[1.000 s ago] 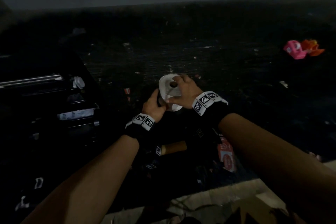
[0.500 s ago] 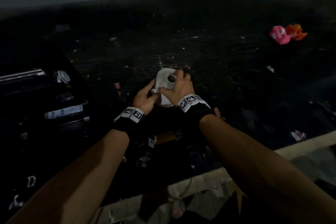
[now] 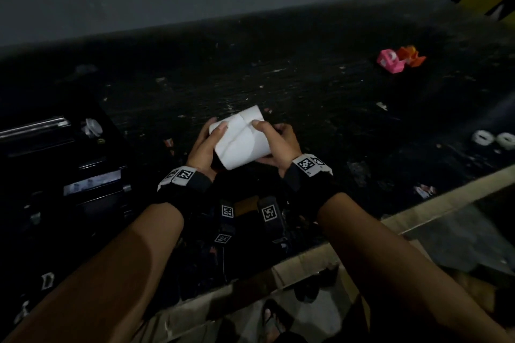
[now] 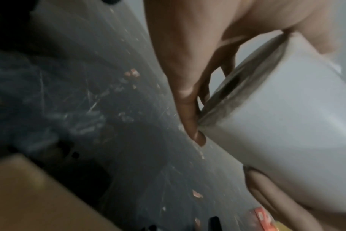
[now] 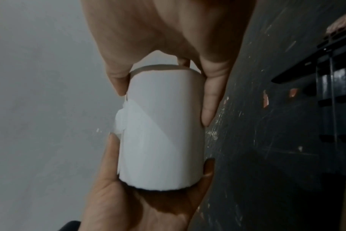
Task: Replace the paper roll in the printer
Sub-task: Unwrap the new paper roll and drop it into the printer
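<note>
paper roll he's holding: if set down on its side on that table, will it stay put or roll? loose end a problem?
The paper roll is a smooth cylinder, so it would probably roll on its side; on end looks steadier. Its loose end looks thin and floppy, apt to unwind once the left hand and right hand let go.

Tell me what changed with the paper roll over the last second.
The paper roll was turned: its open core end faced the camera, now its side does. The left hand and right hand shifted to grip opposite ends. It stays held above the dark table; the printer is untouched.

Dim, underexposed scene; head view dark at its edges; both wrist views soft, motion-blurred.
</note>
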`<state>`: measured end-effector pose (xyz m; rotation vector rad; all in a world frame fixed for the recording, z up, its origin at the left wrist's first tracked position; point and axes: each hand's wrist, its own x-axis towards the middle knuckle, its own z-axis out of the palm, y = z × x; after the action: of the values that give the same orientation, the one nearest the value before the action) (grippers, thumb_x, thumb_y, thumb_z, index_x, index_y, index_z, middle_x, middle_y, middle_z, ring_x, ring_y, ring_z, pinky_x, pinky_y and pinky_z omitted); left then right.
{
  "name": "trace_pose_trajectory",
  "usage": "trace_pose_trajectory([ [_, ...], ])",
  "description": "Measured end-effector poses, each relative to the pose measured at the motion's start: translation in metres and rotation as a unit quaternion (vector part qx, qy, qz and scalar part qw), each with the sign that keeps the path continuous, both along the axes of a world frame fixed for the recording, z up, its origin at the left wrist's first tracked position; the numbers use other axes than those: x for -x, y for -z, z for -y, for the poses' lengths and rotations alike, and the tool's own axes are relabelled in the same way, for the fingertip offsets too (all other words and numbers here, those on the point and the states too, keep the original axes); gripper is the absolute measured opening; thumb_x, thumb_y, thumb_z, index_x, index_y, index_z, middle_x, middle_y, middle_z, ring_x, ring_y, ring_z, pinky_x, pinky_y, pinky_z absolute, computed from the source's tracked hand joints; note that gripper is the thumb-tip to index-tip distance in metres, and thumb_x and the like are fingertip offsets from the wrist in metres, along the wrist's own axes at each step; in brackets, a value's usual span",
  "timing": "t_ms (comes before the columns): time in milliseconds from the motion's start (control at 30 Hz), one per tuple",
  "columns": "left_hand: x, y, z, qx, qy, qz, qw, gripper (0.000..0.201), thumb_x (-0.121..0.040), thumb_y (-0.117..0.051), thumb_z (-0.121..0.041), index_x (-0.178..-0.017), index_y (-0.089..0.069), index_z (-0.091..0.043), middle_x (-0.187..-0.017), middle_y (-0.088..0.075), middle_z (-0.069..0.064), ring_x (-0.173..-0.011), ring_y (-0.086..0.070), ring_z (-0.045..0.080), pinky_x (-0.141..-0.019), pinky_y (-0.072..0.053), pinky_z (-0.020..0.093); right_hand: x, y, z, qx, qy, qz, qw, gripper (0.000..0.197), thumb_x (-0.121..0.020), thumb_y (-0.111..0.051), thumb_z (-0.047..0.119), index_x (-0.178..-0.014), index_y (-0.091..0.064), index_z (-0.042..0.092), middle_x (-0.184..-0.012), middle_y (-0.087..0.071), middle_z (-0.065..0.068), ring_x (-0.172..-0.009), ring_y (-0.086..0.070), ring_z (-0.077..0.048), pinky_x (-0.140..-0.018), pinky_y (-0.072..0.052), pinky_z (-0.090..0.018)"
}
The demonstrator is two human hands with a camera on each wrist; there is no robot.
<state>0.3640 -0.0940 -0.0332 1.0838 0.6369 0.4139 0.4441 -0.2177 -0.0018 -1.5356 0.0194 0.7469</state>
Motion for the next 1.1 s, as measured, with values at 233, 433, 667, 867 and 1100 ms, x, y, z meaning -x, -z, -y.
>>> trace_pose_trajectory([
  [233, 0.014, -0.022, 0.005, -0.075, 0.030, -0.012, 0.997, 0.054, -0.079, -0.067, -0.022, -0.126, -0.044, -0.032, -0.124, -0.058, 0.006, -0.105, -0.060, 0.023, -0.084, -0.052, 0.038, 0.004, -0.012, 0.009, -0.015, -0.038, -0.038, 0.998, 0.063, -0.076, -0.062, 0.044, -0.126, -0.038, 0.015, -0.113, -0.051, -0.007, -0.102, -0.055, -0.025, -0.086, -0.054, -0.047],
  [433, 0.025, -0.028, -0.002, -0.101, 0.011, -0.018, 0.995, 0.044, -0.075, -0.072, -0.020, -0.115, -0.055, -0.026, -0.112, -0.063, 0.005, -0.097, -0.062, 0.023, -0.084, -0.054, 0.040, 0.000, -0.017, 0.012, 0.091, -0.100, 0.166, 0.977, 0.066, -0.071, -0.063, 0.054, -0.128, -0.044, 0.027, -0.129, -0.054, -0.004, -0.113, -0.054, -0.024, -0.094, -0.049, -0.049],
  [667, 0.035, -0.026, -0.012, -0.124, 0.007, -0.042, 0.991, 0.047, -0.070, -0.075, -0.023, -0.114, -0.057, -0.026, -0.122, -0.061, 0.010, -0.105, -0.061, 0.027, -0.086, -0.054, 0.042, -0.003, -0.029, 0.008, 0.165, -0.231, 0.459, 0.842, 0.037, -0.087, -0.057, 0.032, -0.123, -0.057, 0.023, -0.136, -0.053, -0.003, -0.124, -0.047, -0.018, -0.104, -0.032, -0.024],
  [867, 0.038, -0.029, -0.018, -0.160, 0.027, -0.082, 0.983, 0.043, -0.055, -0.079, -0.040, -0.094, -0.061, -0.044, -0.124, -0.059, 0.006, -0.107, -0.061, 0.026, -0.093, -0.052, 0.050, -0.005, -0.027, -0.003, 0.138, -0.261, 0.455, 0.840, 0.027, -0.084, -0.061, 0.029, -0.108, -0.067, 0.020, -0.137, -0.049, -0.004, -0.128, -0.042, -0.018, -0.102, -0.027, -0.022],
  [1100, 0.035, -0.020, -0.020, -0.149, 0.007, -0.109, 0.983, 0.046, -0.058, -0.080, -0.032, -0.100, -0.061, -0.033, -0.119, -0.062, 0.008, -0.105, -0.062, 0.027, -0.090, -0.054, 0.047, -0.012, -0.010, -0.001, 0.009, -0.210, 0.385, 0.898, 0.010, -0.079, -0.068, 0.013, -0.088, -0.069, 0.011, -0.118, -0.059, -0.006, -0.108, -0.054, -0.013, -0.096, -0.042, -0.024],
])
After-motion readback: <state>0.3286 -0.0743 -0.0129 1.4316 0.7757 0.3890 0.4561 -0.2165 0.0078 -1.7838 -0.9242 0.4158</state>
